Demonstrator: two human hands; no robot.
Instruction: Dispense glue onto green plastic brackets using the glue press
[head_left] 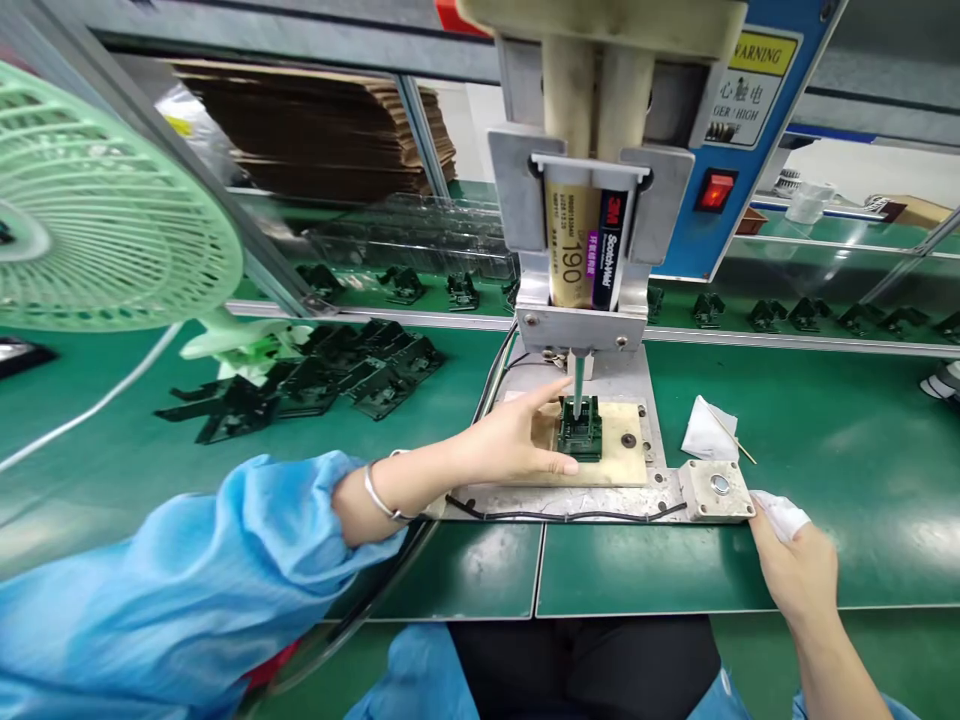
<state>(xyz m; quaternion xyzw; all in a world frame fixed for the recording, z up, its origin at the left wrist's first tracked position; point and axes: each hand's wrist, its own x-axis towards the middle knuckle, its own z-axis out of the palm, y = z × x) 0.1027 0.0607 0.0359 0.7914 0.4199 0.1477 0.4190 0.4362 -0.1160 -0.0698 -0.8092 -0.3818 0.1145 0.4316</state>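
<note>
My left hand [517, 435] reaches to a dark plastic part [581, 440] on the cream fixture plate [626, 465]. Its thumb lies at the part's near edge and its index finger at the far edge; the other fingers are partly hidden. Straight above the part, the dispensing nozzle [578, 385] points down into it from a labelled adhesive cartridge [574, 245]. My right hand [802, 565] is closed on a crumpled white tissue [780, 515], beside the metal box with a round button [718, 485]. Whether its fingertips touch the box I cannot tell.
A green fan [112, 220] stands at the left, near a pile of dark plastic parts [337, 375]. Similar parts line the back ledge. A folded white tissue [709, 428] with a thin stick lies right of the fixture. A lit red switch [716, 190] is on the blue housing.
</note>
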